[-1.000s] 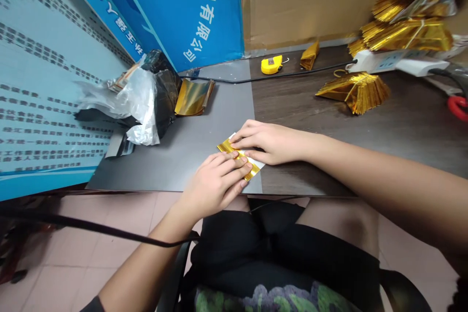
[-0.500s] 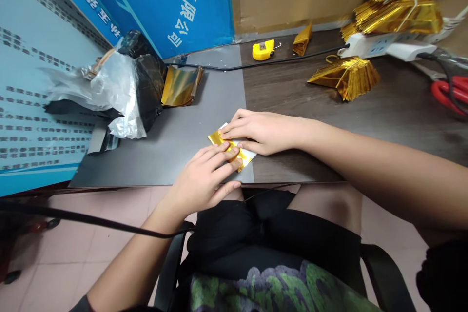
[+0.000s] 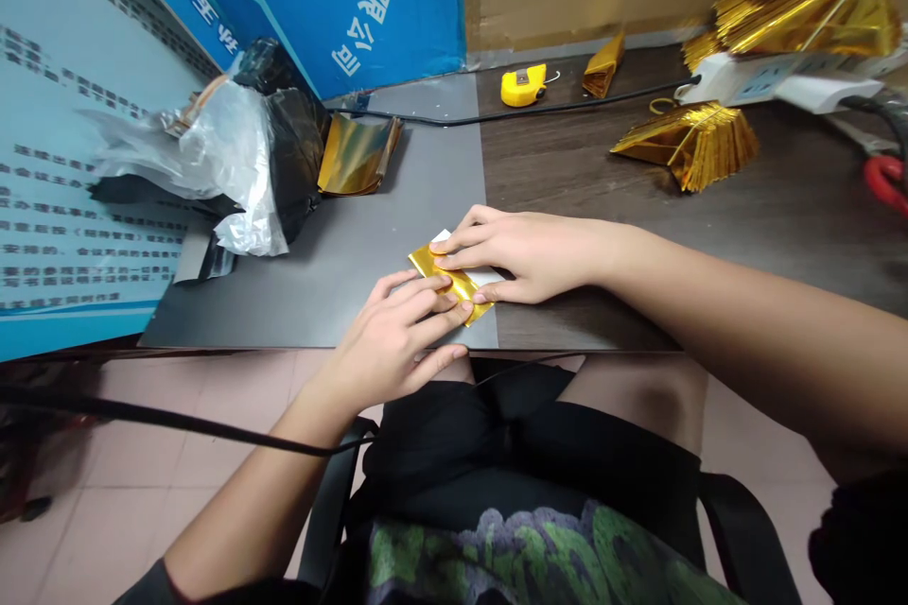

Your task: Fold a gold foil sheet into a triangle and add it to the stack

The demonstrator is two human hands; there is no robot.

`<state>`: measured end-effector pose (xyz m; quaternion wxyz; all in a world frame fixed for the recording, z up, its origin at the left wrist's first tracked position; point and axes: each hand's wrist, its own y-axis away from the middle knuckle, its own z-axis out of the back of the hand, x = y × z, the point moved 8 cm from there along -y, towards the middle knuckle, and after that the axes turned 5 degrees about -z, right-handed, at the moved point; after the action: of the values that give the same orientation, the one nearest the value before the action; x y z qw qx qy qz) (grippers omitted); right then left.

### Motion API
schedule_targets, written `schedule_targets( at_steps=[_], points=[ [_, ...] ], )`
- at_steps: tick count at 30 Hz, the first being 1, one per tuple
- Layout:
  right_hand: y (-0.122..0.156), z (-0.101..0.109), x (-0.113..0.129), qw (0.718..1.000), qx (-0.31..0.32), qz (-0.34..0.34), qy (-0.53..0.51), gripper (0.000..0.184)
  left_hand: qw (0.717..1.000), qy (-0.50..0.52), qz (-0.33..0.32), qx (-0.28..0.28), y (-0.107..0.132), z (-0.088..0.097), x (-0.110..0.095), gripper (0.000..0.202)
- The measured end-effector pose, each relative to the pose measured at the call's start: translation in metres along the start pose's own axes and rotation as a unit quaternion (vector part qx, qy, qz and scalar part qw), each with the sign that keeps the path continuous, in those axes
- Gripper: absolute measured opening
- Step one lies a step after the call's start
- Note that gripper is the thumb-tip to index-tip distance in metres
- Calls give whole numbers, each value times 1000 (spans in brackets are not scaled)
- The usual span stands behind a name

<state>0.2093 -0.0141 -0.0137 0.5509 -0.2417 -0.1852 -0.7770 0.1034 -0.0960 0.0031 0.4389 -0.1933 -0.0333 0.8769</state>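
A small sheet of gold foil paper [image 3: 463, 285], folded so that some of its white back shows along the far side, lies flat near the desk's front edge. My left hand [image 3: 393, 336] rests on its near left part, fingertips pressing down and fingers stretched out. From the right, my right hand [image 3: 521, 255] lies over the far part with spread fingers, its thumb touching the gold near the right end. Neither hand is closed round anything. Fingers cover parts of the paper.
A stack of gold paper [image 3: 358, 154] lies beside black and clear plastic bags [image 3: 245, 151]. Farther back are a yellow tape measure [image 3: 523, 86], a small folded gold piece [image 3: 603, 66], a tied gold bundle [image 3: 691, 144], a power strip [image 3: 738, 80] and red-handled scissors [image 3: 884, 181].
More gold shows now, in a wider and smoother strip. My right thumb has moved from the white part onto the gold near the right end. The camera view has shifted slightly.
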Motion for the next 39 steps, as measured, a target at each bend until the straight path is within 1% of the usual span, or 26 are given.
schedule_targets(
  at_steps=[5,8,10,15,18,21,23,26,28,30,35,39],
  points=[
    [0,1,3,1000,-3,0,7,48,1000,-5,13,-3,2,1,-1,29],
    [-2,0,6,1000,-4,-19,15,45,1000,-16,6,0,3,2,-4,31],
    [-4,0,8,999,-9,-38,31,44,1000,-17,3,-7,3,4,-5,31],
    [-9,0,12,996,-17,-82,38,53,998,37,30,-51,4,8,1,17],
    [-12,-1,12,993,-10,-112,40,48,994,73,53,-60,6,8,5,14],
    [-14,-1,12,990,1,-134,35,56,992,92,70,-43,8,6,8,16],
    [-15,0,11,988,12,-151,34,62,993,88,74,-26,10,5,9,18],
    [-17,0,11,984,35,-173,37,61,995,63,78,-11,12,5,11,22],
    [-18,0,11,981,43,-183,44,64,996,46,82,-6,14,5,15,24],
    [-20,1,12,981,42,-184,52,70,995,31,93,-2,17,6,20,27],
    [-19,-1,9,982,41,-175,53,78,991,7,132,6,21,8,40,31],
    [-18,-1,9,985,26,-166,50,82,985,-43,165,8,22,11,56,32]
  ],
)
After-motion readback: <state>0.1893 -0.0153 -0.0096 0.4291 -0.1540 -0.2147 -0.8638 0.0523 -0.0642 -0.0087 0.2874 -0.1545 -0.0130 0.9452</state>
